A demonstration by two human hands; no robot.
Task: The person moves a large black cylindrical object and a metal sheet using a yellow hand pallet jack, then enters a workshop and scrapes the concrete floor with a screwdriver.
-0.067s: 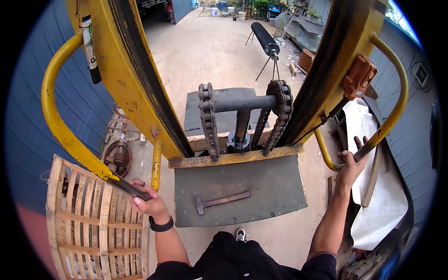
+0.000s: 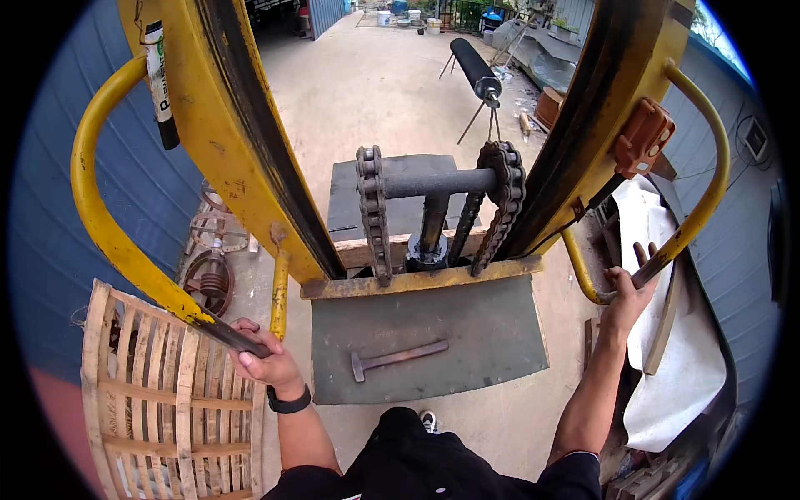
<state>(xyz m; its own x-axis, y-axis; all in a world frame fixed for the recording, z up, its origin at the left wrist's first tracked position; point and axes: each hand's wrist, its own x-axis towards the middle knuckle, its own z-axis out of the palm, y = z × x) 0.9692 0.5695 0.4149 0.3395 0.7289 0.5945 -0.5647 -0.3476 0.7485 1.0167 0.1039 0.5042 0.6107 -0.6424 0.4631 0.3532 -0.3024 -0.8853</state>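
A yellow lift frame with two upright masts stands before me, with a curved yellow handle on each side. My left hand (image 2: 265, 358) is closed around the worn, dark lower end of the left handle (image 2: 104, 221). My right hand (image 2: 627, 298) holds the lower part of the right handle (image 2: 708, 192) more loosely, some fingers reaching past the bar. Between the masts, a roller chain (image 2: 373, 217) hangs at the left of a dark crossbar (image 2: 437, 182), and another runs over a sprocket (image 2: 505, 179) at its right. A hammer (image 2: 404, 357) lies on the dark green platform (image 2: 467, 312) below.
An orange push-button control box (image 2: 643, 137) hangs on the right mast. A wooden slatted pallet (image 2: 185, 400) leans at the left, near rusty wheel-like parts (image 2: 210, 275). White sheeting (image 2: 683, 375) and timber lie at the right. Ahead, a black cylinder (image 2: 477, 71) stands on thin legs.
My dark-clothed knee shows slightly farther forward, and the view has shifted a little. Both hands keep their hold on the handles; the hammer has not moved on the platform.
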